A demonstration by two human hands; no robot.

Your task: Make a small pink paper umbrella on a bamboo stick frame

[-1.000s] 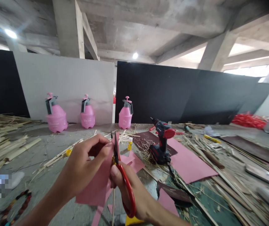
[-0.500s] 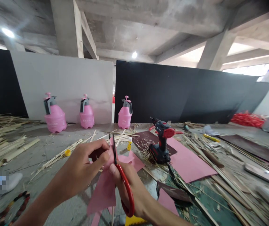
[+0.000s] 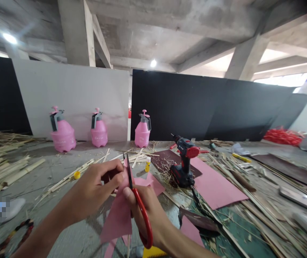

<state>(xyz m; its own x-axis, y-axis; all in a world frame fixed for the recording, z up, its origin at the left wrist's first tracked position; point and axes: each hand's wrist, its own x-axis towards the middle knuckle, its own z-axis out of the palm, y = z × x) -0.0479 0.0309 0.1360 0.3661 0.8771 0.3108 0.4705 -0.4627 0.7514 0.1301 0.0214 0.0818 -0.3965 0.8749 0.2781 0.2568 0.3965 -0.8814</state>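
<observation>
Two hands, left hand (image 3: 91,191) pinching pink paper (image 3: 117,218), right hand (image 3: 156,222) holding red scissors (image 3: 142,211) against it

Three pink pump sprayers (image 3: 63,136); one cordless drill (image 3: 184,168); one pair of red scissors (image 3: 143,218); one left hand (image 3: 94,190); one right hand (image 3: 145,215).

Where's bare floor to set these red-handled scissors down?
Bare concrete floor shows left of the left hand, just below the bamboo strips. It's crowded right of the cordless drill, where pink paper and more bamboo strips lie.
</observation>
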